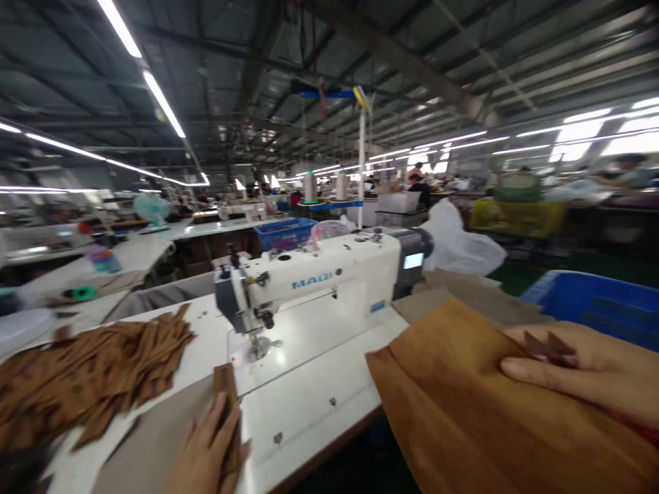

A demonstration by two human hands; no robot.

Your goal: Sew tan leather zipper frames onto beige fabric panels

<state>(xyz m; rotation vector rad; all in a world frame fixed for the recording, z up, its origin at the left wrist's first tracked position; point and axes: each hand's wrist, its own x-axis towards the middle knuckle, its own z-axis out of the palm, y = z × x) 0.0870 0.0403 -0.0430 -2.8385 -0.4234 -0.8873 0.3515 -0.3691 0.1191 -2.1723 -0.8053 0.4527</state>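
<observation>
At the lower left, my left hand (203, 446) lies with its fingers over a narrow brown strip (224, 384), the thumb showing at the strip's right side. Under them is a flat grey-taupe fabric panel (149, 432) at the table's front edge. On the right, my right hand (592, 370) grips a large brown suede-like panel (453, 391), thumb on top. Small pointed brown ends poke up by its fingers. Between my hands stands a white sewing machine (329, 274); its needle area is just beyond the strip.
A heap of brown strips (103, 370) covers the table's left part. More grey panels (463, 295) lie right of the machine, near a blue crate (592, 288). Behind are another blue basket (285, 233), a thread stand (361, 165) and a white plastic bag (458, 240). People work farther back.
</observation>
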